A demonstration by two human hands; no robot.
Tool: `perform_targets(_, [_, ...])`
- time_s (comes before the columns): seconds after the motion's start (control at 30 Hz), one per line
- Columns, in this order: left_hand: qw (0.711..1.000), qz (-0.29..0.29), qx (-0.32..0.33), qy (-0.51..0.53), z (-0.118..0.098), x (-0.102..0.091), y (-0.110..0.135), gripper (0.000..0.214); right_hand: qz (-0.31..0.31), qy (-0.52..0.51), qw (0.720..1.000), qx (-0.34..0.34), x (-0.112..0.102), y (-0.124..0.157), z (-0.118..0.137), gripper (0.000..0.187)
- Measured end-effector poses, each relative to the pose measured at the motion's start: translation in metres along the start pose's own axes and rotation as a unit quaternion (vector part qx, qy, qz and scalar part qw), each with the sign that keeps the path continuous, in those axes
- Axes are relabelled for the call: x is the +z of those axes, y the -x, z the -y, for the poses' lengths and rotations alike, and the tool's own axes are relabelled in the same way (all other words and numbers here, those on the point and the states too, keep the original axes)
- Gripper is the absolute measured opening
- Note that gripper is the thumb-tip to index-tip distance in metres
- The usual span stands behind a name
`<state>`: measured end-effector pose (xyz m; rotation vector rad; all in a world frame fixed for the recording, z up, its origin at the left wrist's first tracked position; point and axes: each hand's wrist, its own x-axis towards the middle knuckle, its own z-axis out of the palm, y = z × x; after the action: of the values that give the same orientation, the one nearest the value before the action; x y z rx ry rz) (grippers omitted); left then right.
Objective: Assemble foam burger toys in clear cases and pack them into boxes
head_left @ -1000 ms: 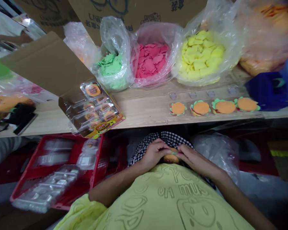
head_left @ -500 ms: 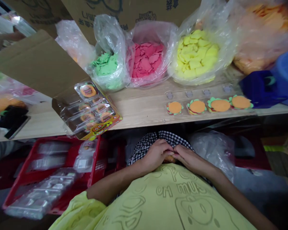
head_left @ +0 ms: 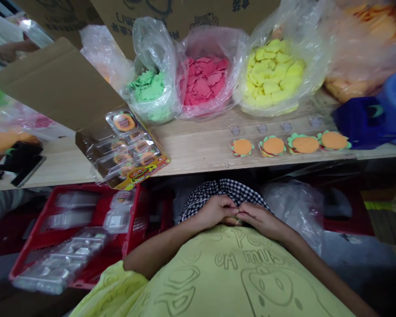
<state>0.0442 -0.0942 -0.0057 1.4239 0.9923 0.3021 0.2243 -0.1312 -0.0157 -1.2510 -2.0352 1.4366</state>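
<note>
My left hand (head_left: 216, 210) and my right hand (head_left: 260, 220) meet above my lap, pinching a small foam burger (head_left: 232, 221) between them. Most of the burger is hidden by my fingers; only its orange edge and a thin green strip show. A black-and-white checked cloth (head_left: 224, 190) lies just beyond my hands. Farther off on the wooden table (head_left: 198, 156), out of reach of my fingers, stand a row of finished foam burgers (head_left: 273, 146) and a blister-packed burger set (head_left: 128, 152).
Bags of green (head_left: 148, 88), pink (head_left: 204, 77) and yellow (head_left: 270, 72) foam pieces stand along the table's back. A red crate (head_left: 86, 188) of plastic trays sits to my left, a plastic bag (head_left: 293, 211) to my right.
My hands have closed in around the burger, which showed plainly a second ago and is now mostly covered. The whole view has also shifted slightly.
</note>
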Motion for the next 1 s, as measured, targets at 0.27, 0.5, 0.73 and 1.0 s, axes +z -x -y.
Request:
perform_targets(0.27, [0.997, 0.013, 0.071, 0.011, -0.007, -0.024, 0.008, 0.038, -0.056, -0.006, 0.998, 0.006, -0.019, -0.005, 0.002, 0.031])
perform_targets(0.5, [0.997, 0.017, 0.052, 0.052, -0.010, -0.020, 0.007, 0.055, -0.094, -0.049, 0.994, 0.022, -0.017, -0.015, 0.002, 0.030])
perform_targets(0.73, [0.931, -0.105, -0.045, 0.347, -0.007, -0.036, -0.004, 0.049, -0.219, -0.207, 0.952, 0.062, -0.016, -0.027, -0.002, 0.037])
perform_targets(1.0, [0.818, -0.084, -0.120, 0.557, -0.013, -0.058, -0.014, 0.035, -0.217, -0.307, 0.925, 0.055, -0.016, -0.053, 0.026, 0.038])
